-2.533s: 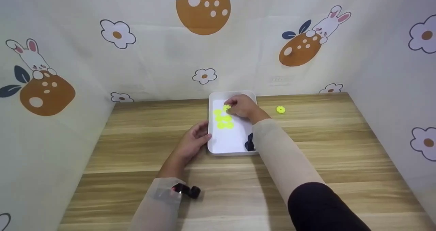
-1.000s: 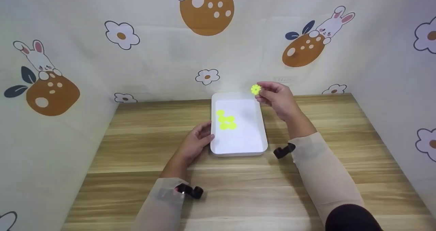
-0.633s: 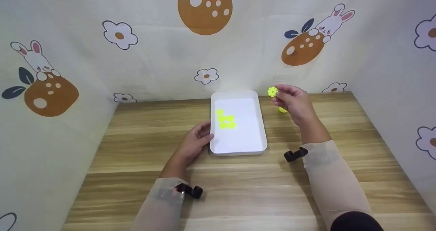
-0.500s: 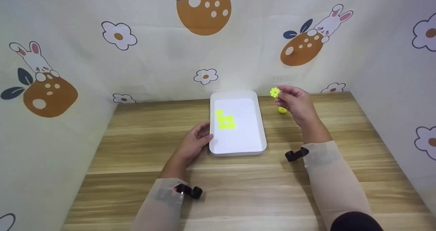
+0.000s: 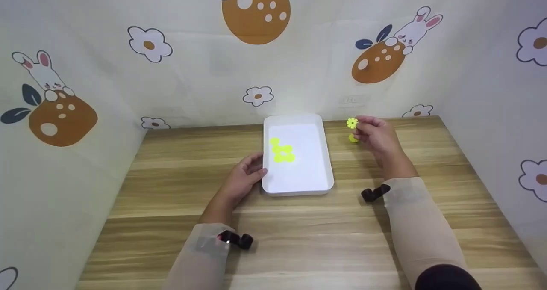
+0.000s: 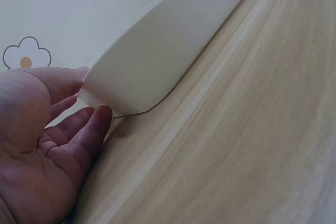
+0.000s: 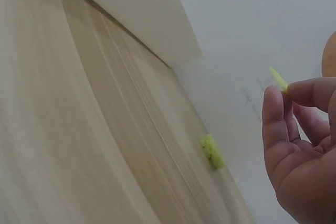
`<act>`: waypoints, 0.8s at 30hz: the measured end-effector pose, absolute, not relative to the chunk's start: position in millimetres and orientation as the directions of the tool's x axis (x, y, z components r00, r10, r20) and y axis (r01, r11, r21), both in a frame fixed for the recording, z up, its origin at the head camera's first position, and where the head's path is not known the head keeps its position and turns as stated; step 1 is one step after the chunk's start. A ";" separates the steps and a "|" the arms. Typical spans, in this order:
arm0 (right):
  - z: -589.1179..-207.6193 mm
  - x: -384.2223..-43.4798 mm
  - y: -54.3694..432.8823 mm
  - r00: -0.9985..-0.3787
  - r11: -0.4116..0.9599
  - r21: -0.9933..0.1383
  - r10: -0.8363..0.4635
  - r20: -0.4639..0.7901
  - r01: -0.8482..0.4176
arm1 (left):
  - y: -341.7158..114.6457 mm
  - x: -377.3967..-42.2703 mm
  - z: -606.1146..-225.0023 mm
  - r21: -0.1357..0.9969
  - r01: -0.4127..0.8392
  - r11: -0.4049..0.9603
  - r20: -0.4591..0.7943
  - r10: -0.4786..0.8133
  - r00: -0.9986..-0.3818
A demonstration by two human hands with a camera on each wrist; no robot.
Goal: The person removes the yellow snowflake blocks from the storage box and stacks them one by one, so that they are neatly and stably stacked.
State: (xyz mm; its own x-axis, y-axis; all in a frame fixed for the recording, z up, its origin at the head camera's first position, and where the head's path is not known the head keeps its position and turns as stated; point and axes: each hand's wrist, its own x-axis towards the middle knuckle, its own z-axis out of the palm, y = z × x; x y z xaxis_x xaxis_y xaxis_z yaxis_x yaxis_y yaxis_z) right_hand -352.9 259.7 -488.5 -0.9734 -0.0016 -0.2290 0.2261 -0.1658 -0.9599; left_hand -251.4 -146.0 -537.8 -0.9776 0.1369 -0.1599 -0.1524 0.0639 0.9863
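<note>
My right hand (image 5: 378, 136) pinches a thin yellow notched disc (image 5: 352, 123) between thumb and fingers. The right wrist view shows this disc edge-on at the fingertips. Just below it, a small thick stack of yellow discs (image 7: 212, 151) stands on the table, partly covered by the hand in the head view. My left hand (image 5: 243, 176) holds the near left side of a shallow white tray (image 5: 299, 191), its thumb at the rim and its other fingers against the outer wall. Inside the tray, several flat yellow discs (image 5: 283, 153) lie in a cluster left of the middle.
The tray sits on a wood-grain table (image 5: 171, 187), its far end close to the back wall. Printed cloth walls (image 5: 205, 67) surround the table at the back and both sides. Each sleeve carries a small black wrist camera (image 5: 376, 193).
My right hand took a yellow disc from the tray, carried it right, and has now lowered it close above the stack. The left hand stays at the tray.
</note>
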 end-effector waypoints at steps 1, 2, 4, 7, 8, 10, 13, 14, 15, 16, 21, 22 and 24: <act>-490.3 -353.7 260.9 -0.972 -0.168 -0.959 0.004 -0.234 0.230 | -146.0 -251.4 -538.0 0.987 -0.148 0.062 -0.156 0.139 -0.978; -492.1 -354.5 262.0 -0.971 -0.168 -0.957 0.006 -0.239 0.235 | -145.9 -251.4 -538.0 0.988 -0.145 0.057 -0.151 0.142 -0.978; -495.8 -356.2 264.7 -0.968 -0.165 -0.956 0.010 -0.249 0.244 | -145.8 -251.0 -537.9 0.989 -0.142 0.050 -0.147 0.146 -0.978; -500.5 -358.0 268.7 -0.963 -0.163 -0.951 0.022 -0.268 0.261 | -145.5 -250.5 -537.2 0.989 -0.141 0.048 -0.147 0.149 -0.978; -501.8 -358.2 270.1 -0.962 -0.154 -0.952 0.020 -0.271 0.265 | -145.3 -250.6 -537.1 0.988 -0.143 0.049 -0.149 0.147 -0.978; -503.9 -358.3 272.6 -0.961 -0.139 -0.952 0.020 -0.277 0.272 | -145.1 -250.7 -537.0 0.988 -0.149 0.050 -0.155 0.144 -0.977; -505.6 -357.9 275.6 -0.957 -0.081 -0.954 0.021 -0.290 0.287 | -145.3 -250.9 -537.5 0.987 -0.150 0.048 -0.156 0.144 -0.977; -506.1 -357.6 276.2 -0.956 -0.051 -0.955 0.021 -0.294 0.292 | -145.5 -251.0 -537.8 0.988 -0.150 0.045 -0.155 0.144 -0.977; -506.8 -357.5 276.7 -0.954 -0.025 -0.954 0.023 -0.299 0.298 | -145.6 -251.0 -538.0 0.988 -0.150 0.042 -0.155 0.146 -0.977; -507.6 -357.6 277.0 -0.952 0.004 -0.953 0.027 -0.304 0.304 | -145.8 -251.3 -538.7 0.988 -0.151 0.040 -0.155 0.147 -0.977; -512.2 -358.1 277.4 -0.949 0.049 -0.948 0.029 -0.315 0.316 | -145.8 -252.2 -539.7 0.988 -0.149 0.047 -0.155 0.144 -0.977; -512.6 -358.0 277.4 -0.948 0.046 -0.947 0.030 -0.317 0.318 | -145.6 -252.1 -539.3 0.987 -0.152 0.051 -0.157 0.141 -0.977; -513.1 -358.0 278.0 -0.946 0.046 -0.945 0.030 -0.324 0.325 | -145.4 -251.6 -537.9 0.986 -0.157 0.058 -0.164 0.137 -0.977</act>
State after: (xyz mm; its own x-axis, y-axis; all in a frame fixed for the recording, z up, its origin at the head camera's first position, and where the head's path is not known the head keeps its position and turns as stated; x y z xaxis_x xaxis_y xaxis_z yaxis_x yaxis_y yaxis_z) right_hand -358.0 278.0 -513.1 -0.9457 0.0301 -0.3235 0.3246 0.0461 -0.9447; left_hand -251.6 -145.4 -537.9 -0.9769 0.1368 -0.1640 -0.1574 0.0578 0.9858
